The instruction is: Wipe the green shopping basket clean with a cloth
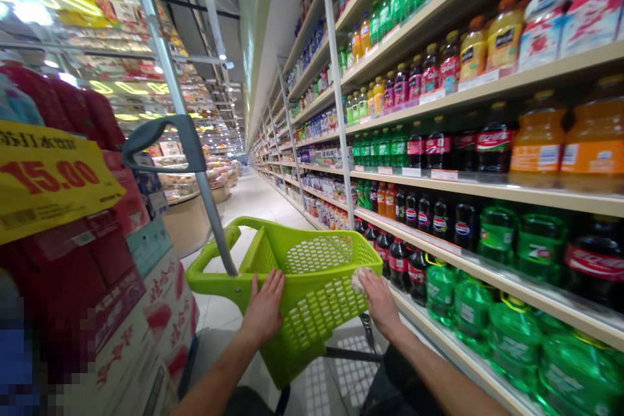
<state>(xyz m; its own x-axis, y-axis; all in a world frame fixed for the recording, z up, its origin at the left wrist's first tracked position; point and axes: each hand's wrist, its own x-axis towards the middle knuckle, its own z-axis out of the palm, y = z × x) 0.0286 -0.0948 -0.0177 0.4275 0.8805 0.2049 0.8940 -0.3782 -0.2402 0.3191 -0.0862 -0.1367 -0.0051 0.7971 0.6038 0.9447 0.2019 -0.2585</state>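
Observation:
A lime-green shopping cart basket (pixel 312 302) with perforated sides stands in front of me, turned sideways. My left hand (pixel 266 305) rests against its near side, fingers stretched up toward the rim and holding nothing. At the basket's right corner, my right hand (pixel 380 302) presses a crumpled whitish cloth (pixel 359 280) against the upper edge. Part of the cloth is hidden under the fingers. On the left of the cart rises a grey metal pole (pixel 178 88) with a dark grey loop handle (pixel 168 143).
Shelves of bottled drinks (pixel 439 143) line the right side, with large green bottles (pixel 517 338) at the bottom. Stacked boxes (pixel 121 312) with a yellow price sign (pixel 53 179) stand close on the left. A pale tiled aisle (pixel 253 195) runs ahead.

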